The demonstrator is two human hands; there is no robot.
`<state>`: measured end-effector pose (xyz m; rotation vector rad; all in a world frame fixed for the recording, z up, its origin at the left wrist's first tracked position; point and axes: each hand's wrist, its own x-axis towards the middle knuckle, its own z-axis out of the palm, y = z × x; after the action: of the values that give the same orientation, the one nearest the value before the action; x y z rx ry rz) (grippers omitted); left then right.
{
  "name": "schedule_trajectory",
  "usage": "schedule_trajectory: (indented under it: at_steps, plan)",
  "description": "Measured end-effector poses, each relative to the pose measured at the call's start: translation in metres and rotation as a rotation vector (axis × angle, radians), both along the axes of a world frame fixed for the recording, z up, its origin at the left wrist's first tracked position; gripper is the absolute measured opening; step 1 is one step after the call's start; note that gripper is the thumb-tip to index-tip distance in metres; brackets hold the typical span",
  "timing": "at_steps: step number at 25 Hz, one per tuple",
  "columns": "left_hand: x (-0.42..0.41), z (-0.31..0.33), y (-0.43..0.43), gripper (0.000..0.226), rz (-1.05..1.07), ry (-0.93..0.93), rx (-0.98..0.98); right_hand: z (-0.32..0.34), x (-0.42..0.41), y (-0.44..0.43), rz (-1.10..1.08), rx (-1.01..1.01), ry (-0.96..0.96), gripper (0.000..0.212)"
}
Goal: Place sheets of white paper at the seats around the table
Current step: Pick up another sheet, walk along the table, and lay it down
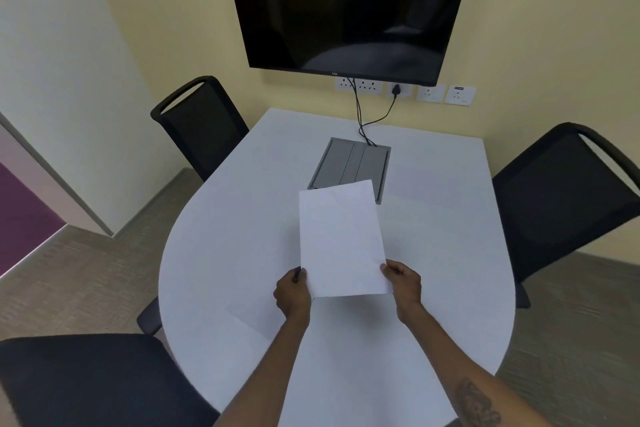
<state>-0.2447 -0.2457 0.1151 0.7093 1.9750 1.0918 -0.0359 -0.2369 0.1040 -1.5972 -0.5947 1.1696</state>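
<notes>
I hold a white paper upright over the middle of the white table. Whether it is one sheet or a thin stack I cannot tell. My left hand grips its lower left corner and my right hand grips its lower right edge. A faint outline of a white sheet lies flat on the table near the left seat, partly under my left forearm. Another faint sheet outline lies toward the right seat.
Three black mesh chairs stand around the table: one at the far left, one at the right, one at the near left. A grey cable box sits in the tabletop. A dark screen hangs on the wall.
</notes>
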Motion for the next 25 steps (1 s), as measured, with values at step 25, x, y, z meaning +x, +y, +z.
schedule_trajectory:
  at_steps: [25]
  plan:
    - [-0.085,0.123,-0.251,0.021,-0.057,-0.078,0.339,0.097,-0.082,-0.278,-0.073,0.266,0.083,0.026]
